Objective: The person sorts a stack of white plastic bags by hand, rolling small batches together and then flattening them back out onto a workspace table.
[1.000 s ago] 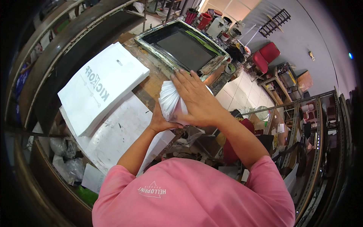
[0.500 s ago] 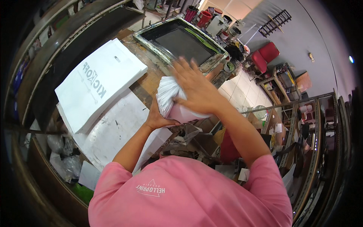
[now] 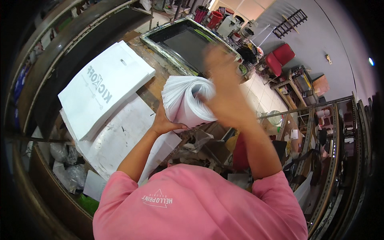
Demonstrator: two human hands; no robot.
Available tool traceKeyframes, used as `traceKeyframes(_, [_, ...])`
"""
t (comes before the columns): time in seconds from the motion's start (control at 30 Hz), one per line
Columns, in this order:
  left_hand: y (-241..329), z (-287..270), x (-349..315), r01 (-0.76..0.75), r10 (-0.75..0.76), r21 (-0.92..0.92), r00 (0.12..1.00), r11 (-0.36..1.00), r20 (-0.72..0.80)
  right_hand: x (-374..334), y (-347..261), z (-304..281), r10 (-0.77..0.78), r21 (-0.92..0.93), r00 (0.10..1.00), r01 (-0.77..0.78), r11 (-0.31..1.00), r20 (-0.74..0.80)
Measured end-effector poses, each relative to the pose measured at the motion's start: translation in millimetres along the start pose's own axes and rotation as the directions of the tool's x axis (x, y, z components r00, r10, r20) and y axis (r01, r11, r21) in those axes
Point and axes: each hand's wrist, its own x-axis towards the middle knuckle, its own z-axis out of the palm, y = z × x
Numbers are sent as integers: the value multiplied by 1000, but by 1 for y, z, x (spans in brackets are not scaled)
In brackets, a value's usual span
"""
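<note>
A thick bundle of white sheets (image 3: 186, 102) stands curled over into a roll, its layered edges fanned out on the left side. My left hand (image 3: 164, 121) is closed around the lower left of the bundle, thumb across the near face, other fingers partly hidden behind it. Smeared by motion, my right hand (image 3: 229, 90) is at the right side of the roll; its finger shape is unclear. To the left lies a neat stack of white bags (image 3: 106, 88) with grey print and a small slot near the top edge.
The white board (image 3: 116, 134) on the worktable lies beneath the stack. A framed printing screen (image 3: 188, 40) is at the back, beside pots and bottles (image 3: 228, 26). Metal shelving (image 3: 332, 132) stands at right, a red chair (image 3: 280, 58) farther off. Plastic bags (image 3: 72, 172) sit at lower left.
My right hand has shifted right, off the top of the bundle to its right side. The bundle now shows a rolled, open curl. My left hand keeps its hold, slightly further left.
</note>
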Motion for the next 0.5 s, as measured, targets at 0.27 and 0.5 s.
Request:
traceKeyframes(0.27, [14,-1,-2,32,-30,-59,999,998,32,-14,14,41,-57,79,972,40,996,227])
traceKeyframes(0.5, [13,3,-3,5,-5,-31,1000,1000,-8,-3,17,34,-148,151,985,133,980,91])
